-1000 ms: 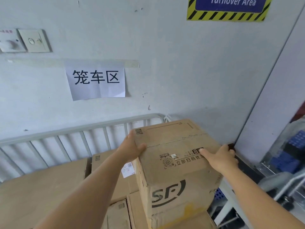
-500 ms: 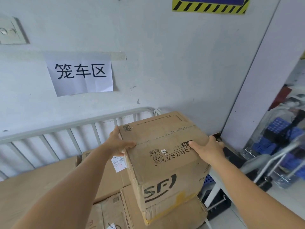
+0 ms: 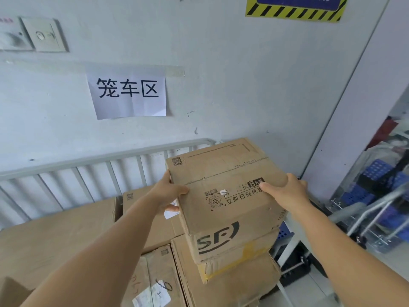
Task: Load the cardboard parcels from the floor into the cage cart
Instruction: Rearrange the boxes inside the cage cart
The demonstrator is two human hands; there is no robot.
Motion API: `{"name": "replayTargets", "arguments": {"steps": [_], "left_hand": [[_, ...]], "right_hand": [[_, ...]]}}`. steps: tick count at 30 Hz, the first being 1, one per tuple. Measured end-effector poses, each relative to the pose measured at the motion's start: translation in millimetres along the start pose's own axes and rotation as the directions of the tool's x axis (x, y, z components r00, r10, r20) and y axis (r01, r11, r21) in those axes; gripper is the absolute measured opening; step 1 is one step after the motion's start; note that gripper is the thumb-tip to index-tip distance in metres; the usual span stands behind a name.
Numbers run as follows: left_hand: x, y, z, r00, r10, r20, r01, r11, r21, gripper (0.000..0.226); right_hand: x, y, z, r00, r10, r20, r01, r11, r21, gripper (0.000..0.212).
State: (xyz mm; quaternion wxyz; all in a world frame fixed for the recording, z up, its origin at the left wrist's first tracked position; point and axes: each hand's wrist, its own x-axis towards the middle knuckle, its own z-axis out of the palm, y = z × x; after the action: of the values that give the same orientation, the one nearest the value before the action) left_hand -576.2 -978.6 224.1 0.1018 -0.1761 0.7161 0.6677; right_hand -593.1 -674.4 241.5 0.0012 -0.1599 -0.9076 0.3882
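Pale wall (image 3: 232, 74), possibly scuffed.

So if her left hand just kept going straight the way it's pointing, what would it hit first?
Probably the grey metal rail of the cage cart, then the pale wall behind it. The left hand grips the brown cardboard SF parcel; depth is hard to judge.

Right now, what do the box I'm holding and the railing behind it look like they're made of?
The box looks like plain brown cardboard, matte: printed black logo, folded flap seam, scuffed edges and yellow tape low on its front. The railing looks like metal tubing with a dull grey-white finish, painted or coated perhaps: thin round bars under a curved top rail. Both hands, left hand and right hand, grip the box's sides.
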Motion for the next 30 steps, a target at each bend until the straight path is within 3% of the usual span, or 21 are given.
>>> {"name": "replayTargets", "arguments": {"steps": [12, 19, 25, 27, 30], "left_hand": [[-77, 11, -108, 0.958, 0.116, -0.264, -0.138, 0.988, -0.067, 0.047], [-123, -23, -188, 0.888, 0.050, -0.458, -0.113, 0.987, -0.112, 0.045], [-124, -52, -233, 0.819, -0.027, -0.573, -0.066, 0.988, -0.141, 0.038], [-116, -60, -241, 0.798, -0.053, -0.600, -0.054, 0.986, -0.159, 0.043], [-100, -76, -250, 0.772, -0.113, -0.625, -0.022, 0.979, -0.204, 0.070]], "right_hand": [[-51, -101, 53, 0.980, -0.193, 0.047, 0.186, 0.975, 0.124, 0.070], [-94, -160, 129, 0.940, -0.304, 0.152, 0.286, 0.950, 0.127, 0.074], [-105, -192, 192, 0.898, -0.356, 0.259, 0.326, 0.933, 0.153, 0.065], [-100, -200, 213, 0.889, -0.357, 0.287, 0.326, 0.933, 0.151, 0.065], [-88, -213, 248, 0.871, -0.356, 0.340, 0.330, 0.935, 0.133, 0.068]]}}
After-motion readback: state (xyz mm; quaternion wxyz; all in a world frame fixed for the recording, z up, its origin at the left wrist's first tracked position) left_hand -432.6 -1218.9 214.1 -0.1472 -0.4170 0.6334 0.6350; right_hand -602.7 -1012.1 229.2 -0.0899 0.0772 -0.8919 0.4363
